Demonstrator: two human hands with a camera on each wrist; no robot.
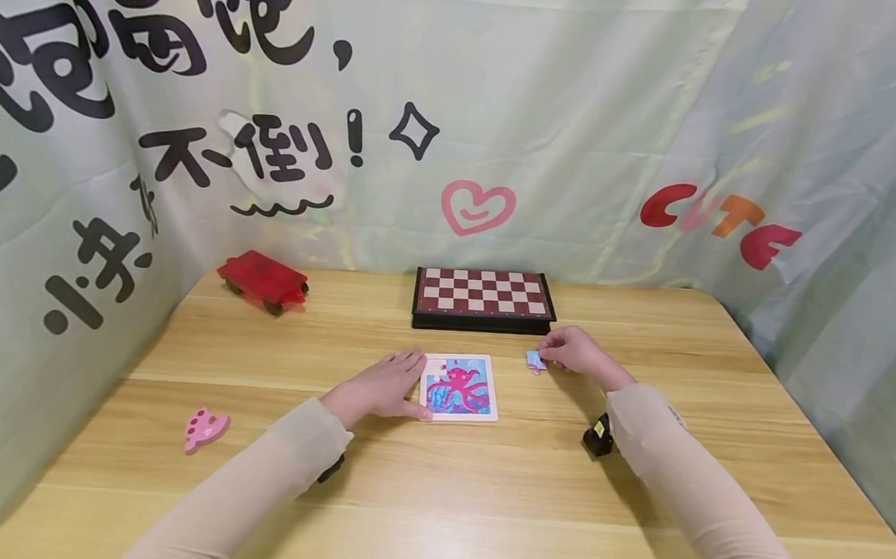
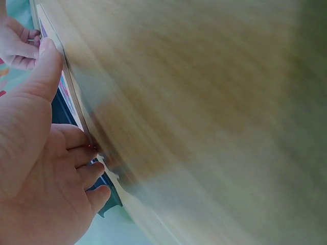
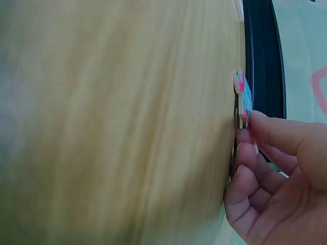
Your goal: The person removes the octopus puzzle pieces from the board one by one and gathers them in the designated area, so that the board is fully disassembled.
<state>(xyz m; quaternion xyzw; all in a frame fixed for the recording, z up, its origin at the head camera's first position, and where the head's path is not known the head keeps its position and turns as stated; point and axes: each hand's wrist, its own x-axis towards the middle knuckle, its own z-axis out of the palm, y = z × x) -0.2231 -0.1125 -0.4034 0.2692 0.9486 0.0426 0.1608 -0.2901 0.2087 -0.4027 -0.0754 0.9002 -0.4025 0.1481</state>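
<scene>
A square jigsaw puzzle (image 1: 458, 392) with a pink octopus on blue lies in its white-edged tray; pale bare tray shows at its upper left. Along the tray's left side rests my left hand (image 1: 385, 385), thumb near the lower corner, fingers at the upper one. To the right of the tray, my right hand (image 1: 574, 352) pinches a blue and pink puzzle piece (image 1: 535, 362) between thumb and fingertips. In the right wrist view the piece (image 3: 244, 94) is seen nearly edge-on, low over the wood, the thumb on its printed face.
Behind the puzzle sits a black-sided chessboard box (image 1: 484, 302). A red toy car (image 1: 264, 280) stands at the back left, and a pink crown-like toy (image 1: 204, 429) lies at the left. Printed cloth (image 1: 560, 109) hangs around the wooden table (image 1: 438, 512).
</scene>
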